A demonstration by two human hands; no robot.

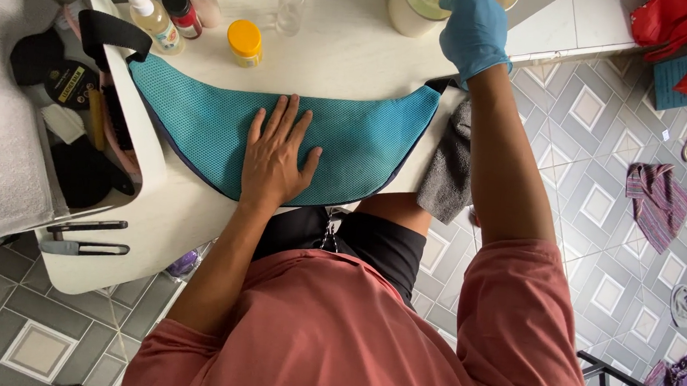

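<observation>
Left hand (277, 159) lies spread flat on the teal mesh pouch (201, 129), pinning it at the desk's (346, 50) near edge; gloved right hand (475, 28) grips the cream tub's (411, 6) rim.

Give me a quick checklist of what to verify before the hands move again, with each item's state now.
1. Left hand flat on the teal pad: ok.
2. Pad lying on the table, spread out: ok.
3. Gloved right hand at the cup rim: ok; grip cannot tell.
4. Cup contents: cannot tell.
5. Spray bottles and yellow-lid jar upright, apart from the pad: ok.
6. Grey cloth hangs off the table edge: not ok.
</observation>
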